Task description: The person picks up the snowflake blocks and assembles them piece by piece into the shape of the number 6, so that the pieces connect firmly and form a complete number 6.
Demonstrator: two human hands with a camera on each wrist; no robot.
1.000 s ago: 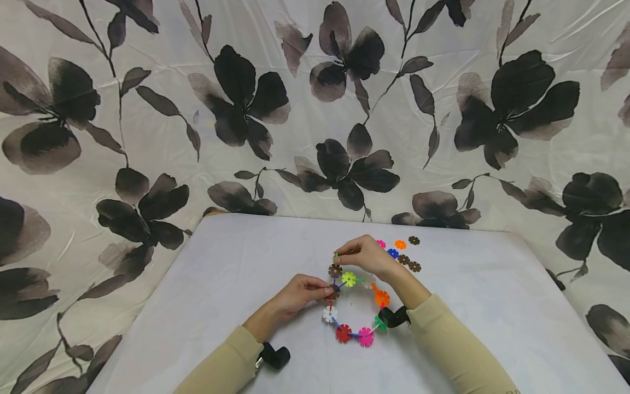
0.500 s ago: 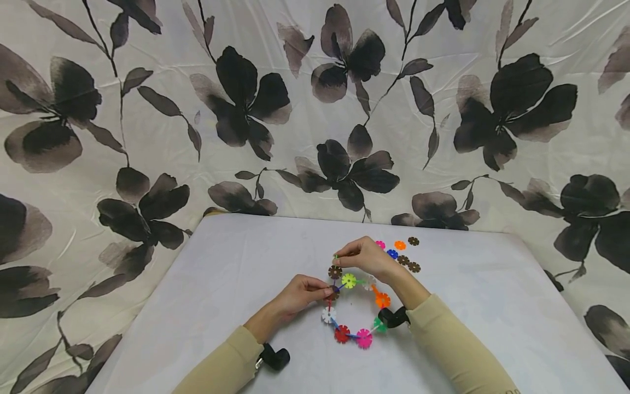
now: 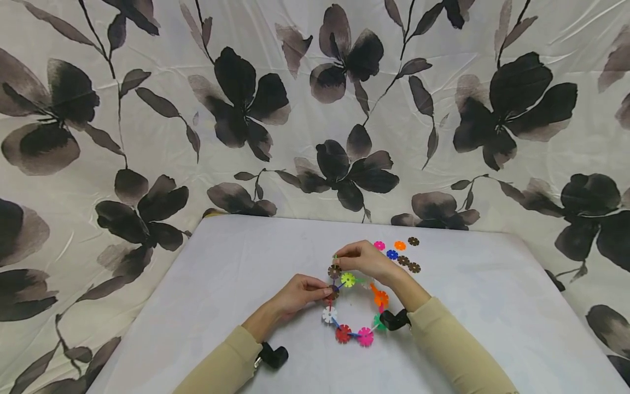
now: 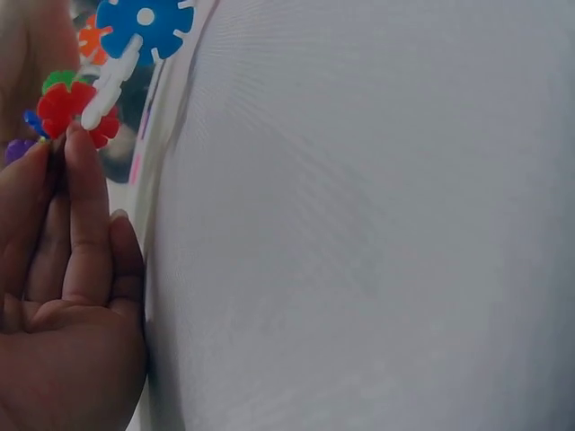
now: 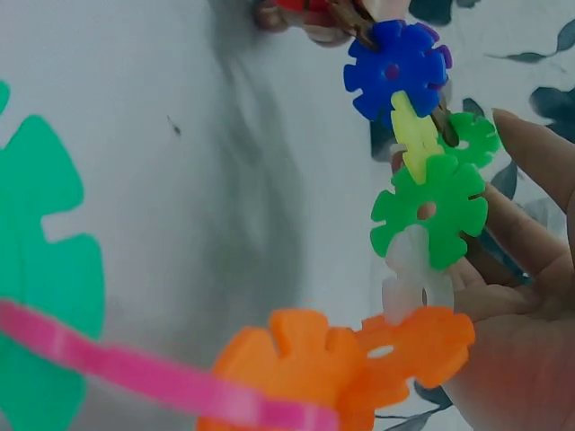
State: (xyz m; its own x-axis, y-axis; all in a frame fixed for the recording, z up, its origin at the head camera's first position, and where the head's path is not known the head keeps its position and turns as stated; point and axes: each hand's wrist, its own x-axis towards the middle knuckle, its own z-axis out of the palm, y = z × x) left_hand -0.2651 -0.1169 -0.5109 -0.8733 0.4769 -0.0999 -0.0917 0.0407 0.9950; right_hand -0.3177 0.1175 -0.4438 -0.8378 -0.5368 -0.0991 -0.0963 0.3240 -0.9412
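A ring of notched plastic flower discs joined edge to edge stands at the table's middle, with a yellow-green disc (image 3: 348, 279), white disc (image 3: 330, 314), red disc (image 3: 343, 334) and pink disc (image 3: 365, 336) among them. At its upper left, my left hand (image 3: 300, 296) pinches a brown disc (image 3: 334, 293) between thumb and fingers. Another brown disc (image 3: 334, 271) sticks up beyond it. Above that one, my right hand (image 3: 366, 258) pinches a small green disc (image 5: 472, 139), mostly covered by fingertips in the head view. An orange disc (image 5: 296, 368) looms close in the right wrist view.
Loose discs lie behind the right hand, including a pink one (image 3: 379, 245), an orange one (image 3: 400, 245), a blue one (image 3: 392, 254) and several brown ones (image 3: 414, 267). The white-covered table (image 3: 236, 251) ends at a floral cloth backdrop (image 3: 295, 137).
My right hand has come down very slightly, still pinching the green disc. The left hand keeps its place, and the ring shifts barely at all.
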